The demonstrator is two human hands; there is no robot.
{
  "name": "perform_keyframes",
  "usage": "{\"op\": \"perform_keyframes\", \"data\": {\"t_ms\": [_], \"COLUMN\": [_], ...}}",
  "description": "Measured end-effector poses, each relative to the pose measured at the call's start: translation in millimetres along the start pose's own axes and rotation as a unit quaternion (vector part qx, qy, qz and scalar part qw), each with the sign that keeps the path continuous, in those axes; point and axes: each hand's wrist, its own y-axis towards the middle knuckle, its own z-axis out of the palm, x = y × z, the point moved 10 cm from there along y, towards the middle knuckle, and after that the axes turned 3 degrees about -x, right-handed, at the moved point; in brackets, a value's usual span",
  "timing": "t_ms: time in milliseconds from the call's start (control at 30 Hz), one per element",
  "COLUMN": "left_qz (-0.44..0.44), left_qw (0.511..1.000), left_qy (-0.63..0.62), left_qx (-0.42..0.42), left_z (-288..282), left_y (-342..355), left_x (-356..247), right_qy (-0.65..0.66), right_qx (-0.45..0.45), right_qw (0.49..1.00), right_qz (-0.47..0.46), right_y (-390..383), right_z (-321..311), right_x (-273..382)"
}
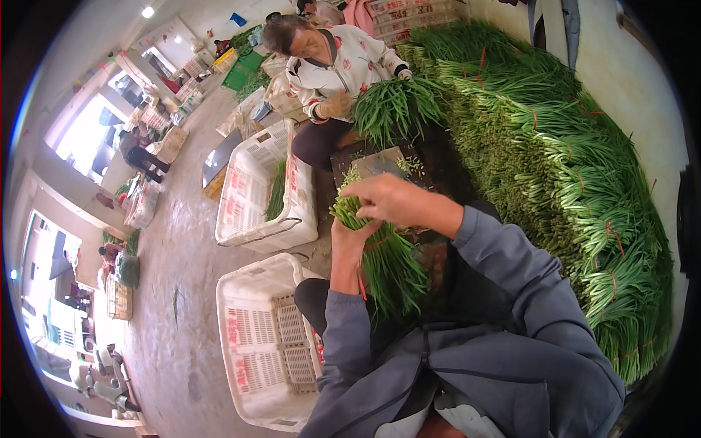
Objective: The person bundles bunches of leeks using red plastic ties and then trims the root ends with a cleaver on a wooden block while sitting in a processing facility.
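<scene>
Left forearm rises nearly straight from the lower edge; the left hand (349, 244) has its grip closed round a bundle of green stalks (394, 269). The bundle is held above the lap, pale stalk ends tilted up and leftward, leaves hanging down to the right. A red band (361, 283) shows at the left wrist.

Right elbow is bent, the forearm crossing inward; the right hand (394, 198) lies over the stalk ends, back uppermost, fingers curled downward. Whether its grip pinches anything cannot be told.

A white crate (228, 350) stands left of the knee; stacked bundles (584, 241) line the right side.
</scene>
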Motion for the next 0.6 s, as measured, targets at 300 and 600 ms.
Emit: {"op": "perform_keyframes", "data": {"t_ms": [300,600], "left_qz": [-0.022,-0.050], "left_qw": [0.998,0.998], "left_qy": [0.040,0.011], "left_qx": [0.042,0.037], "left_z": [7.7,-0.6], "left_y": [-5.9,-7.2], "left_x": [0.0,-2.6], "right_qy": [-0.233,0.110], "right_qx": [0.053,-0.100], "right_qw": [0.964,0.985], "right_qz": [-0.113,0.085], "right_y": [8.1,14.2], "right_z": [22.3,-28.0], "right_x": [-2.3,-22.8]}}
